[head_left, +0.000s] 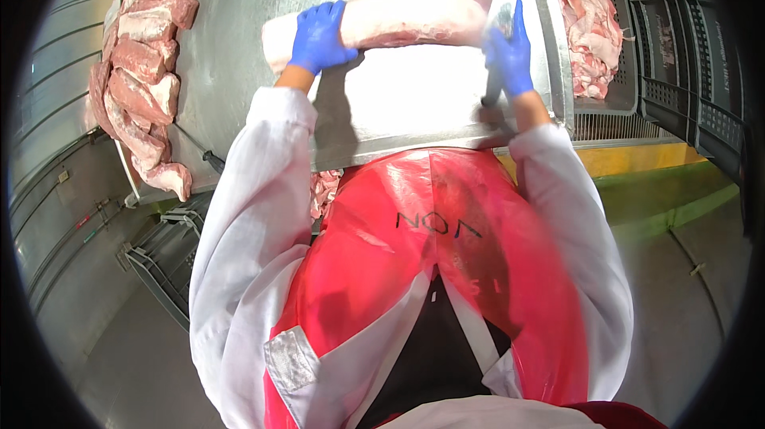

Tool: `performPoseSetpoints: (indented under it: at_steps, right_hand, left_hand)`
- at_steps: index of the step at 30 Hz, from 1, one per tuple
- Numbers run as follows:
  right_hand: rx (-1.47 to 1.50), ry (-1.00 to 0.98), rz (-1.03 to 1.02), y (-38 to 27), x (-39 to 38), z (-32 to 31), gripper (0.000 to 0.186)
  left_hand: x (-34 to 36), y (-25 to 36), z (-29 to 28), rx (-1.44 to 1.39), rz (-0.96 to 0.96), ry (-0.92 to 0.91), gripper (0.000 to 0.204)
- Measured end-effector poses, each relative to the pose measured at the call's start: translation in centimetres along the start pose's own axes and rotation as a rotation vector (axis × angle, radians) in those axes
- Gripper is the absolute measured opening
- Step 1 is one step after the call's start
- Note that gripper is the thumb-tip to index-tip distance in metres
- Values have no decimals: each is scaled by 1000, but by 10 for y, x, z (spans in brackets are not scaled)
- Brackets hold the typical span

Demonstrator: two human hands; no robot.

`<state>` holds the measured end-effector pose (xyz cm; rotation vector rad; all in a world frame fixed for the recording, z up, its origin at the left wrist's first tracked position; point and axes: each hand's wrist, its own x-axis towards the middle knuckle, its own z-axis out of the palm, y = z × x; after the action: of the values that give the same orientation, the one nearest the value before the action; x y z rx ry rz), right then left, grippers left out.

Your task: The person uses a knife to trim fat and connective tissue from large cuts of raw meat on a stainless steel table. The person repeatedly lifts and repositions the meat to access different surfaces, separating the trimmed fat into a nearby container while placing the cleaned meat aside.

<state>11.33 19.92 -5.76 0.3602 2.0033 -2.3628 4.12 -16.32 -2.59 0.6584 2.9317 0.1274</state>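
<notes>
Meat: long pale-pink pork cut (pixel 406 23) lying across steel table (pixel 239 54), mid-surface.
Left hand (pixel 319 35): blue-gloved, pressed flat on the meat's left end.
Right hand (pixel 510 54): clamped on dark-handled knife (pixel 496 70) at the meat's right end.
Risk: blade likely slips on the slick fat toward the steadying hand.

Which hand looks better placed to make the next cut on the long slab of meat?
Probably the right hand: it grips a knife at the right end of the meat slab. The left hand lies flat on the slab, steadying it.
</notes>
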Motion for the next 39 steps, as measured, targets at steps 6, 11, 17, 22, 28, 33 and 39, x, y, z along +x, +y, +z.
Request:
performPoseSetpoints:
  at_steps: [6,11,17,22,28,33,39]
  right_hand:
    - [-364,24,85,-15,43,13,84]
    - [-382,-80,69,24,-27,24,81]
    - [-411,2,150,-10,20,49,82]
    - [-154,-68,97,43,-67,64,82]
    - [-341,-66,179,14,-29,79,82]
    - [-667,-243,-17,32,-169,41,80]
    - [-239,-6,47,-25,-74,-39,84]
  left_hand:
    - [-39,16,-3,-38,-150,-26,86]
    - [-45,17,-6,-36,-225,-61,83]
    - [-41,9,-6,-81,-156,-66,82]
    - [-39,-4,-7,-134,-154,-65,80]
    - [-34,-12,0,-158,-136,-105,80]
    - [-36,-10,-6,-72,-219,-38,77]
    - [62,109,-12,-87,3,178,45]
